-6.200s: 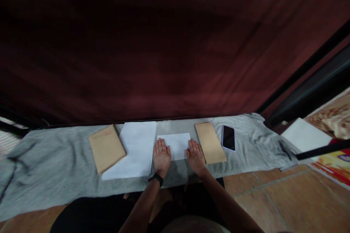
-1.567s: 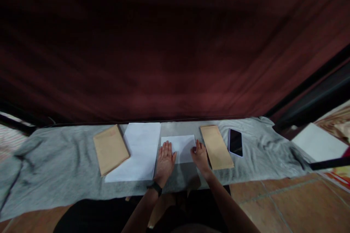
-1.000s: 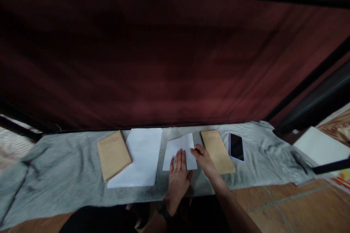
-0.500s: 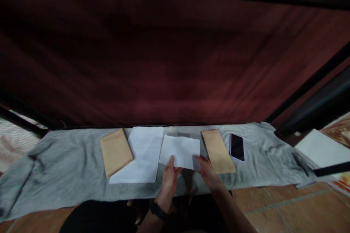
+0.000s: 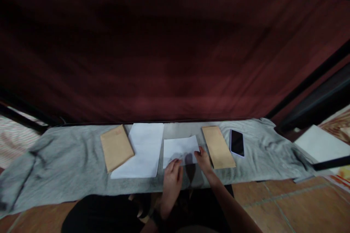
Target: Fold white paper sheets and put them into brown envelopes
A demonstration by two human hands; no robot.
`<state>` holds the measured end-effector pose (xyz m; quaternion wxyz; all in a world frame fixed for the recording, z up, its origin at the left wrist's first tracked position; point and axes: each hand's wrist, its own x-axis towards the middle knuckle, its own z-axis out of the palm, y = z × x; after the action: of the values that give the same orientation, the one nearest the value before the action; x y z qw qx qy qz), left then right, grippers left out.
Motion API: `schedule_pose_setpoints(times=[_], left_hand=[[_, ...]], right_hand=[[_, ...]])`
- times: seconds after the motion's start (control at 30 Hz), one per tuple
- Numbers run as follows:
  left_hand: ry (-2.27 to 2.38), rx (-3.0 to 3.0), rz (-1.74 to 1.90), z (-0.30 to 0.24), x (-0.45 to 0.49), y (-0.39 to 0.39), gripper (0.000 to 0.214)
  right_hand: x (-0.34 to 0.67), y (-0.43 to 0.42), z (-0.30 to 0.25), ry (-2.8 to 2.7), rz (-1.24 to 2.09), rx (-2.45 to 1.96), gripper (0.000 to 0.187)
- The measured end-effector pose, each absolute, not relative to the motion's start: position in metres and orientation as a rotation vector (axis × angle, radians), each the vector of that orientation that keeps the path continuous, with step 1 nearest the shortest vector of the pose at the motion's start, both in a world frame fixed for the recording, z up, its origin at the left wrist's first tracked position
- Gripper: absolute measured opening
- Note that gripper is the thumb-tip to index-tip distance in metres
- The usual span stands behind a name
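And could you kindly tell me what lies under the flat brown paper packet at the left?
The flat brown paper packet overlaps the large white rectangular paper and the wrinkled grey cloth; anything wholly covered by it cannot be seen.

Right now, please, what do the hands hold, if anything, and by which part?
Right hand: small white rectangular paper, by its right edge; left hand: at the near edge, grip unclear.

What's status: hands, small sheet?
Left hand at near edge; right hand pinches right edge. Small white sheet beside larger white papers. Narrow brown envelope close to right hand.
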<state>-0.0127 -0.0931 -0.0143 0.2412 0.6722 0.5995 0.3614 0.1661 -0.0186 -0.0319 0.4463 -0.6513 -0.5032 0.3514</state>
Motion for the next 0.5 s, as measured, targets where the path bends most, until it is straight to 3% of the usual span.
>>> schedule_pose_setpoints(times=[0.1,0.3,0.5], left_hand=[[1.719,2.315,0.795,-0.023,-0.018,-0.086,0.047],[1.791,2.644,0.548,-0.045,-0.029,-0.084,0.054],[1.771,2.687,0.617,-0.048,-0.030,-0.086,0.055]], right_hand=[[0.166,-0.031,-0.040,-1.340,0.714,-1.620,0.041],[0.177,-0.072,-0.063,-1.884,0.001,-1.648,0.051],[0.176,-0.078,-0.062,-2.095,-0.191,-1.720,0.052]])
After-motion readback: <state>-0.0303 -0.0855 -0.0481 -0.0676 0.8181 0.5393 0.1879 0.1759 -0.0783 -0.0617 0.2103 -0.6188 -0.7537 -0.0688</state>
